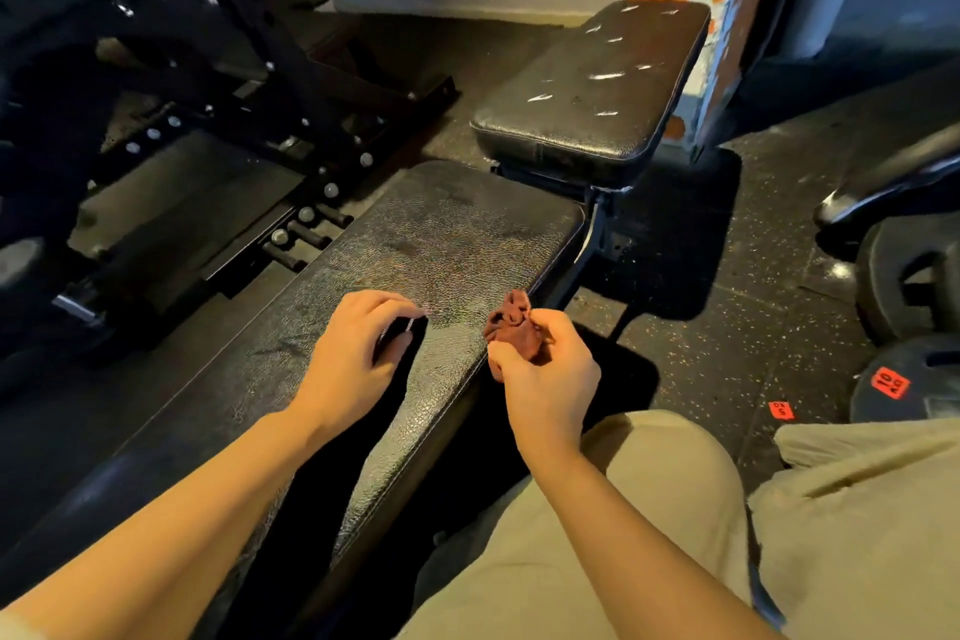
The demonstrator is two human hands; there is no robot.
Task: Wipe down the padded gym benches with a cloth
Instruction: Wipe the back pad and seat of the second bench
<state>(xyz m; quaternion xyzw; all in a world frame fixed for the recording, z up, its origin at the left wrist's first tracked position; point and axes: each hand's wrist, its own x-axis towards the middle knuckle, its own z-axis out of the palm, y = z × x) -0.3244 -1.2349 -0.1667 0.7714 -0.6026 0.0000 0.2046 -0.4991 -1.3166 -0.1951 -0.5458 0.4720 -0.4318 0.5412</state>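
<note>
Hands: right [545, 369] gripping one cloth [511, 330], left [358, 353] loosely curled, empty, above two pads [441, 244].

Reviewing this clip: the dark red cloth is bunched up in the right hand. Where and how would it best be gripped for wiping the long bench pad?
Probably by the loose top of the crumpled dark red cloth, from above. The right hand pinches it in a tight wad beside the edge of the long black padded bench, leaving little flat cloth. Spreading it first, perhaps with the free left hand, would let the palm press it flat.
</note>
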